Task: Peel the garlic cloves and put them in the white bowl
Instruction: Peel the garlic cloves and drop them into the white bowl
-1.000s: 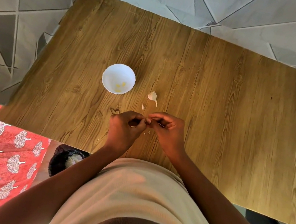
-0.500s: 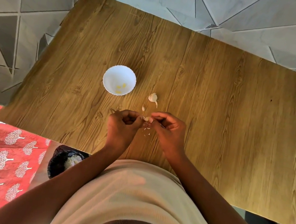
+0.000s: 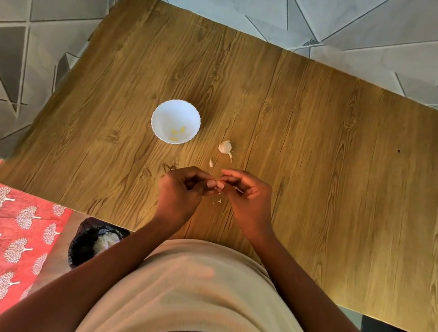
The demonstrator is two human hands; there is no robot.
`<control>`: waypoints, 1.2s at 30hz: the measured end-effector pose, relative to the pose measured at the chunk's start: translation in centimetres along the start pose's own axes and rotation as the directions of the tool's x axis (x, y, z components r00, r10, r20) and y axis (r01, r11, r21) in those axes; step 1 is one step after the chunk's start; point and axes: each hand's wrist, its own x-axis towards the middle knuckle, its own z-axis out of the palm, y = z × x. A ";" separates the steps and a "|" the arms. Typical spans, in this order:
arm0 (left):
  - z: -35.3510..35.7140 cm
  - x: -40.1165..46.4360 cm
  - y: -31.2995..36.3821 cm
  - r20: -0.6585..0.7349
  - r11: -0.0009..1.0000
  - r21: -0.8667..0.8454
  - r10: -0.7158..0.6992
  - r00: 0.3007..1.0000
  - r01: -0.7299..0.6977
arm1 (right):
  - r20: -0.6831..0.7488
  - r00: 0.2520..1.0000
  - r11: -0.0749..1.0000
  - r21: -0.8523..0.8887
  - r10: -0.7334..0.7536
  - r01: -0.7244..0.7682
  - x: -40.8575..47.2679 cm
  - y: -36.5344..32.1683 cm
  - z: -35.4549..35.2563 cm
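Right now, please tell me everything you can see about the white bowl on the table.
The white bowl is small, round, glossy, with a scalloped rim; it looks like ceramic or glass. It stands upright on the wooden table, beyond and left of both hands, which do not touch it. Inside lie a few small yellowish pieces, probably peeled garlic.

No readable txt, labels, brands, nos. or signs anywhere in view.
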 end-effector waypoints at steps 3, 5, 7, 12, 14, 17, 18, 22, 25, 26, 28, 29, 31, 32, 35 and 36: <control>0.0 0.0 -0.1 -0.015 0.995 0.074 0.062 0.998 -0.061 | 0.012 1.000 1.000 0.008 0.009 -0.009 -0.1 -0.1 0.0; 0.0 0.0 -0.4 -0.028 0.989 0.112 0.105 0.994 -0.101 | 0.020 1.000 1.000 0.001 0.002 -0.002 -0.1 -0.2 0.1; 0.0 0.0 -0.7 -0.048 0.977 0.158 0.152 0.987 -0.143 | 0.021 1.000 1.000 -0.007 -0.010 0.010 -0.2 -0.3 0.2; 0.1 0.0 -0.7 -0.047 0.935 0.262 0.261 0.964 -0.241 | 0.002 0.998 0.997 -0.054 -0.059 0.059 0.0 -0.4 0.4; 0.2 0.0 -0.6 -0.071 0.935 0.263 0.264 0.962 -0.238 | -0.002 0.996 0.994 -0.072 -0.089 0.088 0.0 -0.4 0.6; 0.4 -0.1 -0.4 -0.122 0.949 0.257 0.219 0.968 -0.182 | -0.019 0.988 0.984 -0.088 -0.155 0.153 -0.2 -0.6 0.7; 0.5 -0.1 -0.2 -0.140 0.962 0.238 0.173 0.975 -0.137 | -0.023 0.980 0.976 -0.101 -0.197 0.194 -0.2 -0.7 0.8; 0.8 0.0 0.5 -0.173 0.989 0.143 0.058 0.983 -0.033 | -0.035 0.959 0.952 -0.141 -0.280 0.273 -0.2 -0.9 0.8; 0.7 -0.2 0.9 -0.186 0.990 0.129 0.074 0.980 -0.050 | -0.071 0.982 0.981 -0.096 -0.174 0.167 -0.2 -1.2 0.9; 0.7 -0.3 0.8 -0.184 0.986 0.150 0.101 0.978 -0.074 | -0.076 0.988 0.988 -0.091 -0.135 0.128 -0.1 -1.3 1.0; 0.5 -0.4 0.7 -0.181 0.976 0.182 0.151 0.972 -0.117 | -0.057 0.998 0.998 -0.041 -0.041 0.038 0.0 -1.4 1.2; 0.4 -0.3 0.5 -0.183 0.971 0.193 0.173 0.968 -0.137 | -0.041 0.999 1.000 0.012 0.016 -0.015 0.0 -1.6 1.3; 0.3 -0.3 0.4 -0.186 0.961 0.221 0.211 0.960 -0.169 | -0.019 0.994 0.987 0.119 0.110 -0.107 0.1 -1.9 1.4; 0.3 -0.2 0.4 -0.189 0.956 0.233 0.224 0.956 -0.177 | -0.018 0.990 0.979 0.152 0.139 -0.135 0.1 -2.0 1.5; 0.4 -0.1 0.2 -0.205 0.957 0.239 0.218 0.954 -0.167 | -0.013 0.989 0.977 0.157 0.147 -0.143 0.0 -2.3 1.6; 0.3 -0.1 0.2 -0.209 0.961 0.234 0.199 0.957 -0.149 | -0.009 0.991 0.982 0.138 0.133 -0.130 -0.1 -2.3 1.6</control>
